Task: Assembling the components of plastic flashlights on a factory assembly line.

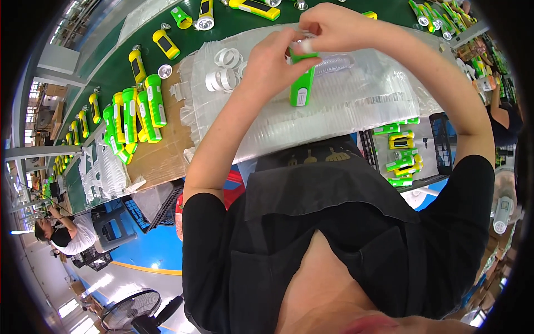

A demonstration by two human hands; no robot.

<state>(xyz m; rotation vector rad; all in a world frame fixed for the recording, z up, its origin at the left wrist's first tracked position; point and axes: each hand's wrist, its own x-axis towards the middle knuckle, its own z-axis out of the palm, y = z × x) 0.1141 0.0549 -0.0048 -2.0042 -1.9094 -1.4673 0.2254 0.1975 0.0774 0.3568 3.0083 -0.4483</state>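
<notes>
A green flashlight [301, 92] stands out below my fingers, over the plastic-covered work surface. My left hand [271, 65] is closed around its upper part, thumb across the front. From the right, my right hand [337, 26] reaches over with fingers bent at the flashlight's head end. Between the fingertips of both hands is a small whitish piece [304, 44], blurred, so its exact kind does not show. Several loose white rings [225, 78] lie left of my left hand. Just right of the flashlight sits a row of clear round discs [332, 64].
Several green and yellow flashlights [130, 114] are piled at the left on cardboard [164, 156]. More flashlights [167, 44] and a loose reflector [164, 71] lie along the green bench. A black crate [425, 181] with flashlights stands below the right edge. Other people [72, 234] sit farther off.
</notes>
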